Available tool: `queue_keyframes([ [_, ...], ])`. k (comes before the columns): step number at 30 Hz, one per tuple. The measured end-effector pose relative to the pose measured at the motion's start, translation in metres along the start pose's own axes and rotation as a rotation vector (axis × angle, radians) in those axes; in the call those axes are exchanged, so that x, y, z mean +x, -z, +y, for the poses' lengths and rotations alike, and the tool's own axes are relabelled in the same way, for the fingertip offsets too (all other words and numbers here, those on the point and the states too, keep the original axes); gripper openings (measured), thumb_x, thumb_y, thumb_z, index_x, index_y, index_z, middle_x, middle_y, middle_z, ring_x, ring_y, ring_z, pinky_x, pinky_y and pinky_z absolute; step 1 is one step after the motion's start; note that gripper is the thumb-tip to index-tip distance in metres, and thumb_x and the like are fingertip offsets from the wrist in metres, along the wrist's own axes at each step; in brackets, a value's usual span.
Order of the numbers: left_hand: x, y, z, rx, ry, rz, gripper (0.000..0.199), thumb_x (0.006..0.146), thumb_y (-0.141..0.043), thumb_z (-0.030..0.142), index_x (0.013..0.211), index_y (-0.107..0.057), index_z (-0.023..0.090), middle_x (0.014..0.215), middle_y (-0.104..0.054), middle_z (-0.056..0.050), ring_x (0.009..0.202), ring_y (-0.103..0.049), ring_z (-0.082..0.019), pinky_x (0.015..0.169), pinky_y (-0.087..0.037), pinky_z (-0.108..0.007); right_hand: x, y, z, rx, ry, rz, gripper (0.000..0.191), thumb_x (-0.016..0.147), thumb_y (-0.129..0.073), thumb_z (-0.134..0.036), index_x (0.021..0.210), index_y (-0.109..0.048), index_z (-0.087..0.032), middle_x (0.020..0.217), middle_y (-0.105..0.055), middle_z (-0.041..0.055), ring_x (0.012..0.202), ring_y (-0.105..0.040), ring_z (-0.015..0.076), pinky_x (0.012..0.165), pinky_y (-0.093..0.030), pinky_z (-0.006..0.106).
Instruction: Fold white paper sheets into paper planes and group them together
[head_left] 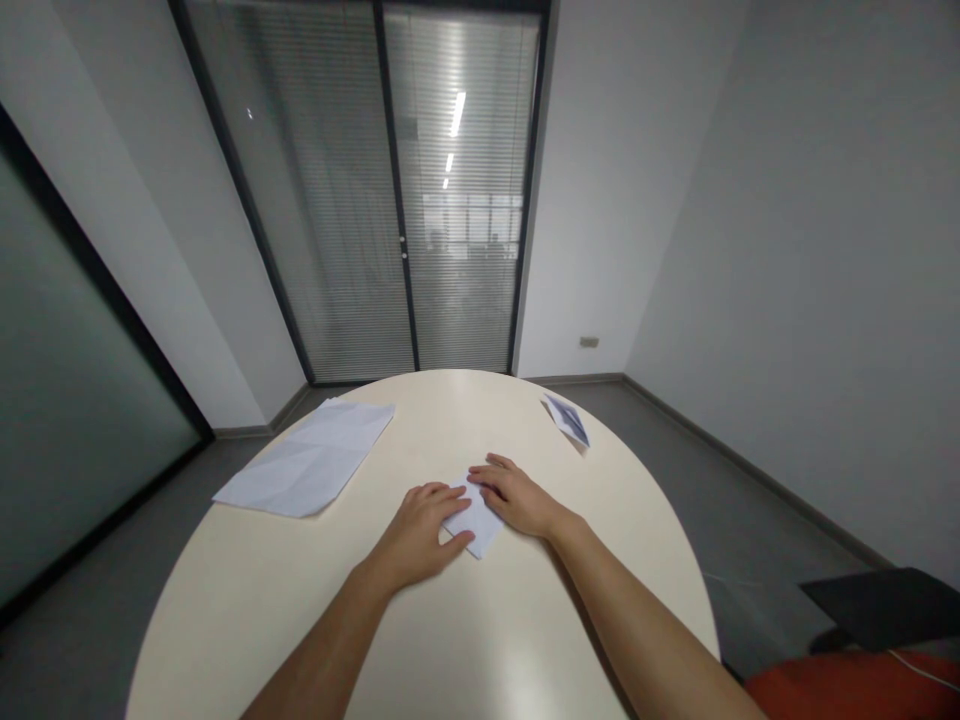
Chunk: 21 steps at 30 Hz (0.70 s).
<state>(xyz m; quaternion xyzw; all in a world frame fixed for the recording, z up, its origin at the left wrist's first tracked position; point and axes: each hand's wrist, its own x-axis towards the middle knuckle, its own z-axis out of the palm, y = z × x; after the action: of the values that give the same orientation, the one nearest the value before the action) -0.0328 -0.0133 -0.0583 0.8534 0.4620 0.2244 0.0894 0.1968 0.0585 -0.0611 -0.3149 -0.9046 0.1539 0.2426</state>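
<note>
A small folded sheet of white paper (480,528) lies on the round cream table (420,640) in front of me. My left hand (427,530) rests on its left side, fingers stretched over the paper and thumb near its lower corner. From the right, my right hand (519,497) lies on the paper's upper right part with its fingers extended. Both hands touch the paper and partly cover it, so its full outline is hidden.
Creased white sheets (315,460) lie at the table's left edge. A folded paper piece with a dark print (568,420) lies at the far right. An orange chair (847,685) with a black part (885,608) stands at the lower right. Glass doors (465,300) are beyond the table.
</note>
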Motion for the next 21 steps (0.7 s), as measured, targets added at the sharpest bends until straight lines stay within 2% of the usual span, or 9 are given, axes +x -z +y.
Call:
queue_keyframes([
  [3,-0.002,0.002,0.000,-0.007,-0.050,-0.056,0.062,0.081,-0.077,0.047,0.137,-0.061,0.027,0.151,-0.054,-0.006,0.136,-0.047,-0.031,0.116,-0.036,-0.052,0.000,0.000,-0.001,0.003,0.009,0.001,0.037,0.099,-0.046,-0.020,0.130,-0.066,-0.019,0.138,-0.064,0.0108,0.135,-0.052,0.0252,0.122,-0.030,0.053],
  [5,-0.003,0.002,-0.001,-0.009,-0.078,-0.083,0.066,0.079,-0.079,0.049,0.139,-0.060,0.029,0.153,-0.052,-0.006,0.139,-0.045,-0.032,0.118,-0.034,-0.052,0.000,0.000,-0.001,-0.001,0.014,-0.001,0.037,0.099,-0.046,-0.020,0.130,-0.067,-0.019,0.138,-0.065,0.0115,0.134,-0.053,0.0247,0.121,-0.030,0.053],
  [9,-0.002,0.000,-0.001,0.005,-0.089,-0.086,0.061,0.081,-0.077,0.051,0.137,-0.062,0.031,0.153,-0.052,-0.006,0.140,-0.044,-0.032,0.118,-0.034,-0.053,0.001,0.001,-0.003,-0.006,0.019,0.000,0.036,0.099,-0.047,-0.021,0.129,-0.067,-0.016,0.136,-0.065,0.0136,0.133,-0.055,0.0240,0.122,-0.029,0.051],
  [15,0.000,0.001,0.003,0.050,-0.025,-0.090,0.056,0.086,-0.071,0.051,0.137,-0.063,0.029,0.153,-0.052,-0.007,0.139,-0.046,-0.032,0.117,-0.035,-0.053,0.001,0.007,-0.003,-0.004,0.013,0.008,0.030,0.097,-0.053,-0.020,0.121,-0.072,-0.018,0.129,-0.070,0.0116,0.126,-0.060,0.0237,0.120,-0.032,0.050],
  [21,-0.002,0.003,-0.001,0.056,-0.024,-0.100,0.062,0.084,-0.072,0.053,0.140,-0.060,0.030,0.154,-0.049,-0.007,0.141,-0.045,-0.033,0.118,-0.034,-0.054,-0.002,0.014,-0.002,0.004,-0.005,0.004,0.028,0.094,-0.056,-0.019,0.116,-0.073,-0.022,0.125,-0.072,0.0069,0.127,-0.059,0.0243,0.117,-0.037,0.049],
])
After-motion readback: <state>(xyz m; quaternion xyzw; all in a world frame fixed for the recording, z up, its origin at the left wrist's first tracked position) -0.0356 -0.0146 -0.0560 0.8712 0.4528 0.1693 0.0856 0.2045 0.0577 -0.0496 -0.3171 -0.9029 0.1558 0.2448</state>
